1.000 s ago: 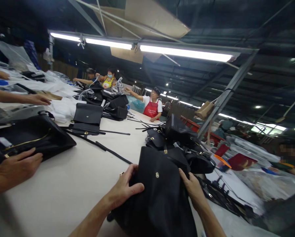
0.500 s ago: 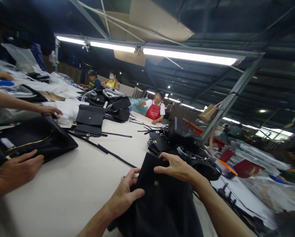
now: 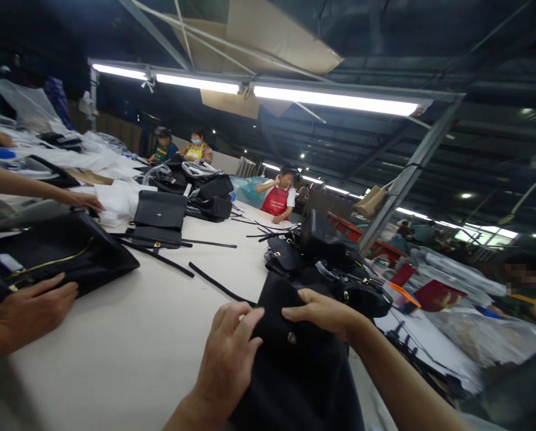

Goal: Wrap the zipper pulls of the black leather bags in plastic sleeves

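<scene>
A black leather-like bag [image 3: 303, 383] with a round metal snap on its flap lies before me at the table's near edge. My right hand [image 3: 324, 312] pinches the top of the flap, thumb on the front and fingers behind. At the flap's left edge, my left hand [image 3: 229, 353] is closed with curled fingers on the bag; its fingertips are partly hidden. The flap's upper part bends between my hands. A black strap [image 3: 218, 284] runs across the table from behind the bag.
To the left, a co-worker's hands [image 3: 36, 311] hold another black bag [image 3: 61, 245]. A flat black bag [image 3: 160, 211] lies further back. Piled black bags [image 3: 326, 245] stand beyond my right hand. A person in a red apron [image 3: 276, 202] is across the pale table [image 3: 128, 347].
My left hand has risen and curled in over the flap's left edge. The flap's top has bent under my right hand. The person in the red apron has raised a hand to their head.
</scene>
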A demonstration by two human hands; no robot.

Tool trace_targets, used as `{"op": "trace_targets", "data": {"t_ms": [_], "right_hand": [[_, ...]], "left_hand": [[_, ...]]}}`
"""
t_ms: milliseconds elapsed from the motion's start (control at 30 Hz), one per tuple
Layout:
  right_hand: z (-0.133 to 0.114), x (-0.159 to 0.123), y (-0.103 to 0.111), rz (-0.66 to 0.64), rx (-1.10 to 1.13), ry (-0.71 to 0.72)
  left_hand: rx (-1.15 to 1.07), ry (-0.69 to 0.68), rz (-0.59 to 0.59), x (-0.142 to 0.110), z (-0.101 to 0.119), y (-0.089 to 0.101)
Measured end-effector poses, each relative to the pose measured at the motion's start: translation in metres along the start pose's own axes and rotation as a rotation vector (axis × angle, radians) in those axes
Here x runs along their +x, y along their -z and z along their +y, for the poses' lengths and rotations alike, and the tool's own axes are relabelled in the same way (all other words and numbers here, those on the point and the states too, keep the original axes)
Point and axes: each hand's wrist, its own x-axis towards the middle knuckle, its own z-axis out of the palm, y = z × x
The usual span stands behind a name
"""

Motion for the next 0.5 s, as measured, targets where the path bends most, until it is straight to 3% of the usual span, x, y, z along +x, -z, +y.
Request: {"op": "trace_targets", "data": {"t_ms": [67,233,500], "right_hand": [[0.005,0.001,-0.001,0.063,0.125,-0.009],[0.011,-0.005,-0.013,0.166,0.338,0.018],[0.020,-0.014,-0.039,0.275,0.471,0.072]], "left_hand": [[0.001,-0.018,-0.014,-0.005,0.018,-0.001],[-0.057,0.264,-0.082,-0.003,0.039,-0.007],[0.121,0.039,0.040,-0.005,0.035,-0.019]]}}
